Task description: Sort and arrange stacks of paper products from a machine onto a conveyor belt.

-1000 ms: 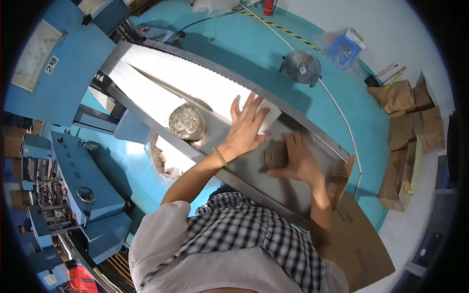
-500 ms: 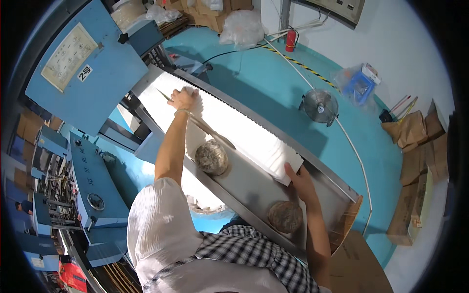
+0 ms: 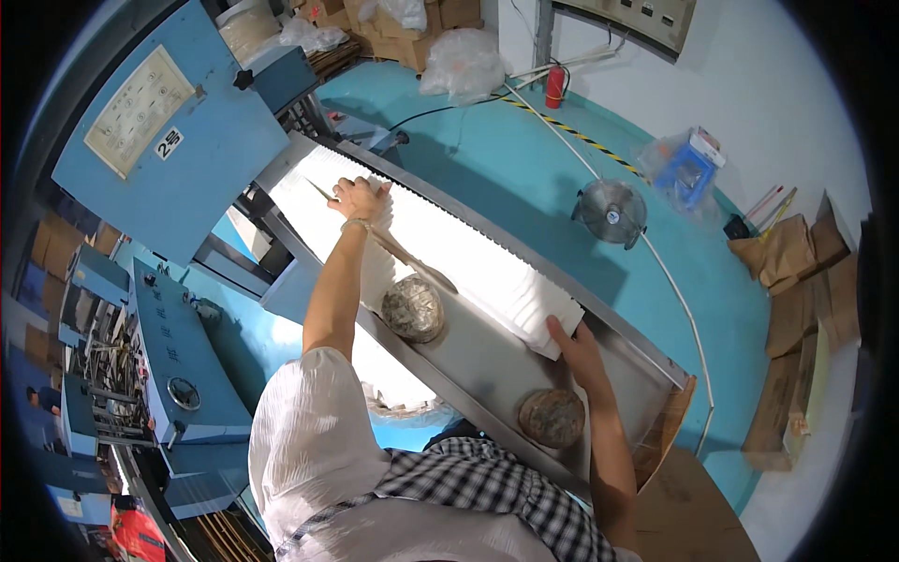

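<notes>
A long stack of thin white folded sheets (image 3: 478,272) lies in a slanting metal trough (image 3: 482,347). Toward its far left end, my left hand (image 3: 359,199) has its fingers curled down into the stack. Beside those fingertips shows a narrow dark wedge, a gap or a thin blade; I cannot tell which. My right hand (image 3: 578,354) grips the near right end, thumb on top, other fingers partly hidden. On the trough floor in front of the stack sit a round plastic-wrapped weight-like block (image 3: 412,309) and a browner round block (image 3: 552,418).
A blue machine (image 3: 178,122) rises at the trough's left end. Another blue machine with a handwheel (image 3: 184,393) stands left. Beyond the trough are a floor fan (image 3: 611,208), a fire extinguisher (image 3: 555,86) and a blue bin (image 3: 688,169). Cardboard (image 3: 693,506) borders the trough's right end.
The whole view has shifted slightly. Both hands keep their places on the stack, and the two round blocks stay where they were.
</notes>
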Demonstrator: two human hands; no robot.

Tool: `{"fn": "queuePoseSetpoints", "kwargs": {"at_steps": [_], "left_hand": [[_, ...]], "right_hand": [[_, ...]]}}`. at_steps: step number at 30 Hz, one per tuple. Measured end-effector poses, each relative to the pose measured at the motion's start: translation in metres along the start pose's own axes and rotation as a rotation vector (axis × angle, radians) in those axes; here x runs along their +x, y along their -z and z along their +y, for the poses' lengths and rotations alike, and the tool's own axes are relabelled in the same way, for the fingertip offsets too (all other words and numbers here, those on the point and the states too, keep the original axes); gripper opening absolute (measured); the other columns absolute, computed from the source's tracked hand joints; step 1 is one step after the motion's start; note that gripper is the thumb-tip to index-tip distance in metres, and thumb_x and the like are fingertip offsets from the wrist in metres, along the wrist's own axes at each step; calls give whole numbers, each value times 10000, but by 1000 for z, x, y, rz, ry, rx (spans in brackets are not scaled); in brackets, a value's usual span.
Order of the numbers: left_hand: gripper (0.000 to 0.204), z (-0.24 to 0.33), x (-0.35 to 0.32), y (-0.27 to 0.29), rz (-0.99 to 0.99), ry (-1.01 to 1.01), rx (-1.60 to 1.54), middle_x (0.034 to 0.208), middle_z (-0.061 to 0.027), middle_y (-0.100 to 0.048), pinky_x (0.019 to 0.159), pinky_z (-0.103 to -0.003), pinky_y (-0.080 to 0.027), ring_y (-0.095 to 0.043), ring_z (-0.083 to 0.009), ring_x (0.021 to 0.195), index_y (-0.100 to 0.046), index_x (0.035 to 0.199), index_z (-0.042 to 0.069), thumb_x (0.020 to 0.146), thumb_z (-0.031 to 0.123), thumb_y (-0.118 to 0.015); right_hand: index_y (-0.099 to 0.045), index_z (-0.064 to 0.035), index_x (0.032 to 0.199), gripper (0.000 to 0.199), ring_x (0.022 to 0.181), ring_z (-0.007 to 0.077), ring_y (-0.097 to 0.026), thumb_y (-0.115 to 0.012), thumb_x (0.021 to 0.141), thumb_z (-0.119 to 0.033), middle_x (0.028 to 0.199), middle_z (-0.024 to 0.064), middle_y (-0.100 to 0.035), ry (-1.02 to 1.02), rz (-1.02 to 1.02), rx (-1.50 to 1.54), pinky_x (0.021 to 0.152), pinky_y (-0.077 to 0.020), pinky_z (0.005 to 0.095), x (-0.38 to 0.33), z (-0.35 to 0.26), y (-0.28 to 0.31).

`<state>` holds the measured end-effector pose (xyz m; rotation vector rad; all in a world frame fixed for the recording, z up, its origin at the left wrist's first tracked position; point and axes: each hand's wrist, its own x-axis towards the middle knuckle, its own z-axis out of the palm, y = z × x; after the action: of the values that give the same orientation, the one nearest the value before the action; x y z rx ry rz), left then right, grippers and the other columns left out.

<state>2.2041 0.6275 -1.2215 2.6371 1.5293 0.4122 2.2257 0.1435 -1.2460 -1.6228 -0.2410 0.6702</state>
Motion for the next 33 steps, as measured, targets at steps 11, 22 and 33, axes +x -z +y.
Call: {"fn": "queuePoseSetpoints", "kwargs": {"at_steps": [11, 22, 33], "left_hand": [[1529, 36, -28, 5, -741, -428, -164, 1570, -348, -206, 1217, -400, -200, -172, -334, 1514, -7, 1526, -119, 592, 928, -613], [1105, 41, -135, 24, -606, -761, -752, 1324, -307, -493, 1049, -449, -419, -506, -419, 1254, -322, 1434, -11, 659, 556, -870], [1038, 29, -122, 10, -238, -1014, -773, 1188, -239, -487, 908, -445, -466, -552, -399, 1071, -439, 1250, -20, 521, 526, -936]], "right_hand": [[-567, 71, 1229, 614, 1032, 295, -654, -777, 854, -368, 1116, 189, -680, 36, 369, -429, 930, -493, 395, -50, -12, 69], [-405, 13, 1425, 931, 1306, 399, -446, -895, 656, -176, 1415, 242, -447, 371, 652, -656, 1106, -379, 487, -131, -4, 35], [-434, 20, 1429, 966, 1292, 470, -450, -912, 608, -158, 1412, 295, -433, 733, 608, -1087, 1094, -384, 500, -93, -31, 42]]}}
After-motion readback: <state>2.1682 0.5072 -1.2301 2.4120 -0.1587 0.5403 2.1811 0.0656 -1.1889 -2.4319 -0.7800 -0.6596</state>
